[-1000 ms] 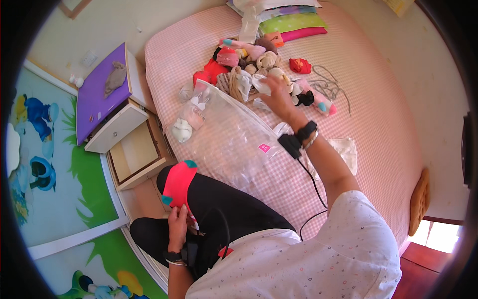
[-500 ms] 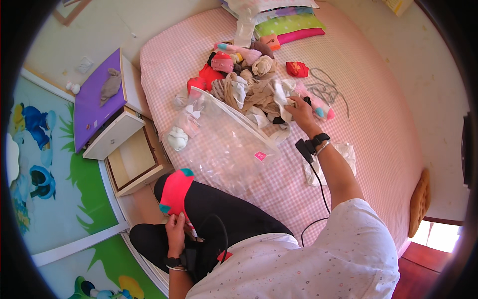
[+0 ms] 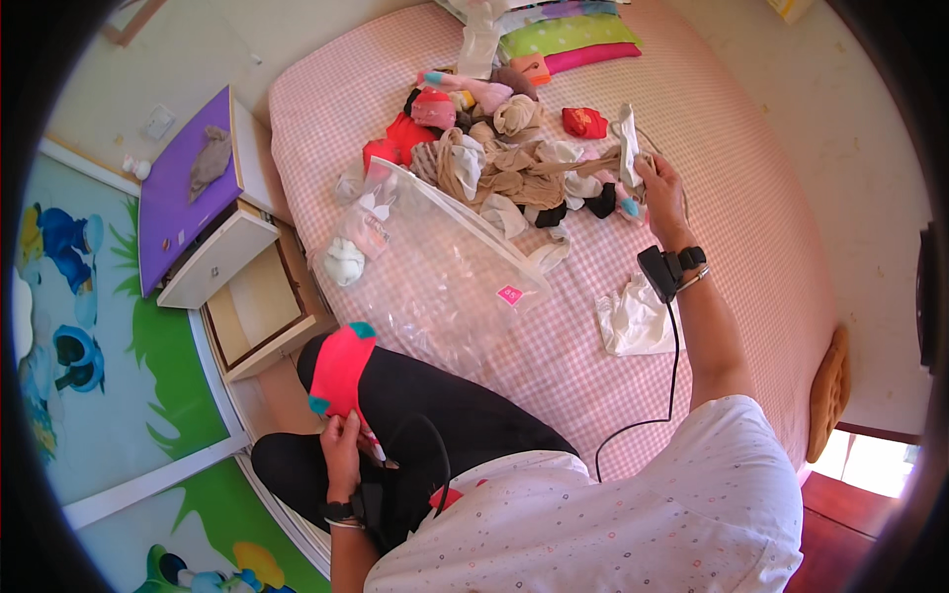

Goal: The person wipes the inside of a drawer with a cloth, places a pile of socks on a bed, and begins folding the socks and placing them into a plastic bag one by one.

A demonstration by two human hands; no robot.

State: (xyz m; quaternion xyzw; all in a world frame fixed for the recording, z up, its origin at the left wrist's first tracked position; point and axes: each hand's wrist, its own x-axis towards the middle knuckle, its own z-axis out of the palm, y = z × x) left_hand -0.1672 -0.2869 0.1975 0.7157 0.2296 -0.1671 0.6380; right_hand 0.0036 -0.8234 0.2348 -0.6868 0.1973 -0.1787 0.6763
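Note:
My left hand (image 3: 342,457) pinches the end of a bright pink sock (image 3: 341,372) with teal heel and toe, spread over my bent leg. Over the bed's right half, my right hand (image 3: 666,198) grips a white sock (image 3: 628,140), which stands up above the fingers. Left of that hand lies a heap of loose and balled socks, among them tan stockings (image 3: 519,163), a black sock (image 3: 600,201) and red bundles (image 3: 403,138). A clear zip bag (image 3: 445,267) lies flat between the heap and my legs.
A white bag (image 3: 643,318) lies on the checked bed (image 3: 554,326) below my right wrist. Behind the heap are stacked pillows (image 3: 568,44). A purple-topped cabinet (image 3: 183,188) with an open drawer (image 3: 262,311) stands at left. A cable runs from my right wrist.
My right hand has moved right, away from the heap, lifting the white sock. My left hand stays on the pink sock. The view has shifted slightly.

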